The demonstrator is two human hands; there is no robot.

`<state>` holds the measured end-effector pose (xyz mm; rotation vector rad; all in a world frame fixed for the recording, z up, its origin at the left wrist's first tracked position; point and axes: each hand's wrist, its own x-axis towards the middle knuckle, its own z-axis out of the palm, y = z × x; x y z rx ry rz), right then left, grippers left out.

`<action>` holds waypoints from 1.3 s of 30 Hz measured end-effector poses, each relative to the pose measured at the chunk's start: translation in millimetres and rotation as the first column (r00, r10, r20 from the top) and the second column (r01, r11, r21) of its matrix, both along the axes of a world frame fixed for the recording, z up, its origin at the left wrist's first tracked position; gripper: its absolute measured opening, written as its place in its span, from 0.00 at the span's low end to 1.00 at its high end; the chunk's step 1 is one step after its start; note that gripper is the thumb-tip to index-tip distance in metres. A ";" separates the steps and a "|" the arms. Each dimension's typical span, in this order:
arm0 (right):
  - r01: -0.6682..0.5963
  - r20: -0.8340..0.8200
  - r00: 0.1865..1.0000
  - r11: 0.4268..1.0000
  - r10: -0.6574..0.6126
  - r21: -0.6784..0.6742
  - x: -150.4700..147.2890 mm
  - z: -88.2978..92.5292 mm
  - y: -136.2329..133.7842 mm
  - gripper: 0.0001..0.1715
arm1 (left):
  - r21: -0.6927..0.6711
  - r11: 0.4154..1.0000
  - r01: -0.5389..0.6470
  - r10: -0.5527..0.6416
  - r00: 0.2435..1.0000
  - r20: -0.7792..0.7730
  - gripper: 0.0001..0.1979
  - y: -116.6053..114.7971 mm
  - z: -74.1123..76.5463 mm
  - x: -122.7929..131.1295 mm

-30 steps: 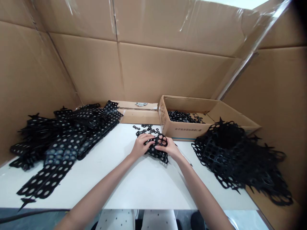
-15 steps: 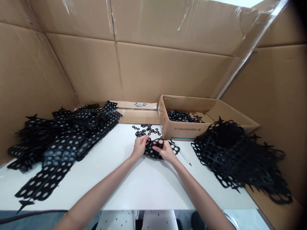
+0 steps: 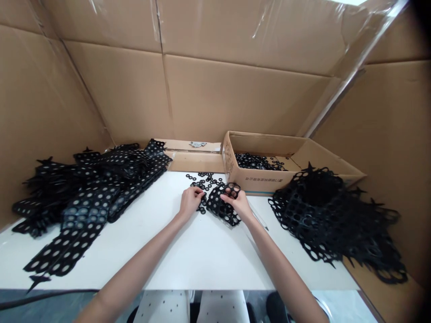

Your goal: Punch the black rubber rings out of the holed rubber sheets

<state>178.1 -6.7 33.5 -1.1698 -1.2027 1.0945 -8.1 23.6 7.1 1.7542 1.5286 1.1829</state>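
Head view: the cardboard box (image 3: 266, 181) is the landmark. Just in front of its near left corner, the right hand (image 3: 239, 204) grips the top edge of a small punched sheet (image 3: 220, 207), which is black, floppy and full of round holes. It hangs tilted, with its lower edge on or close to the white table (image 3: 188, 255). The left hand (image 3: 190, 200), left of the box and just beside the sheet's left edge, has its fingers drawn into a narrow pinch. Whether a ring sits between them cannot be told.

Loose rings (image 3: 205, 179) lie scattered by the box's left wall, behind both hands, and more rings (image 3: 256, 162) fill the box. A heap of emptied webs (image 3: 333, 211) lies to the right of the box, and a stack of full sheets (image 3: 94, 188) lies well to its left.

The sheet looks limp, so the work probably goes best with the right hand keeping it taut and close to the table. The left hand can then pinch one ring at a time at the web and peel it sideways rather than tugging, which could tear the thin bridges or flick rings off the table.
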 end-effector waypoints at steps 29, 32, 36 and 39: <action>-0.316 0.293 0.922 0.930 0.254 0.186 -5.7 1.4 -10.7 0.10 | -0.430 0.841 0.328 0.242 0.483 0.842 0.15 -4.2 10.3 19.6; -0.232 0.172 0.963 0.965 0.209 0.124 -5.3 -4.4 -7.0 0.15 | -0.379 0.913 0.152 0.211 0.618 0.757 0.13 6.1 6.4 6.5; -0.075 0.141 0.988 0.994 0.063 0.077 -4.7 -4.8 -2.9 0.21 | -0.171 0.985 0.038 0.021 0.945 0.326 0.09 14.6 -2.7 -9.2; -0.024 0.138 0.990 0.997 0.013 0.079 -2.9 -3.1 -0.9 0.19 | 0.003 1.000 -0.024 0.024 1.000 0.013 0.15 10.9 -3.2 -10.6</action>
